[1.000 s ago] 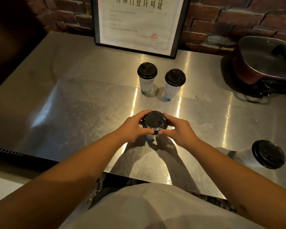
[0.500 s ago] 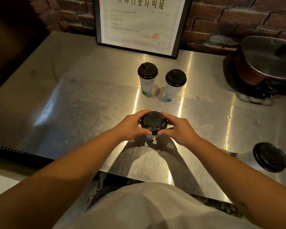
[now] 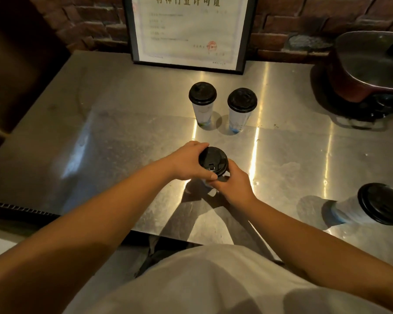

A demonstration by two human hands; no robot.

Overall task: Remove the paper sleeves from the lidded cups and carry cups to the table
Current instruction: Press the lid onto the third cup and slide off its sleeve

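Note:
A white cup with a black lid point(image 3: 213, 162) stands on the steel counter point(image 3: 127, 141) in front of me. My left hand point(image 3: 188, 163) grips it just under the lid from the left. My right hand point(image 3: 233, 185) holds the cup's lower body from the right; the body is mostly hidden by both hands. Two more black-lidded cups stand upright farther back, one on the left point(image 3: 202, 104) and one on the right point(image 3: 241, 109). Another lidded cup point(image 3: 370, 206) stands at the right near the counter's front edge.
A framed certificate point(image 3: 188, 30) leans against the brick wall at the back. A dark red pot point(image 3: 370, 69) sits on a burner at the back right. The counter's front edge runs just before my torso, with a dark grille point(image 3: 21, 210) at the lower left.
My right hand has slid down from beside the lid to the cup's lower body. The left hand keeps its grip near the lid, and the lid has turned a little.

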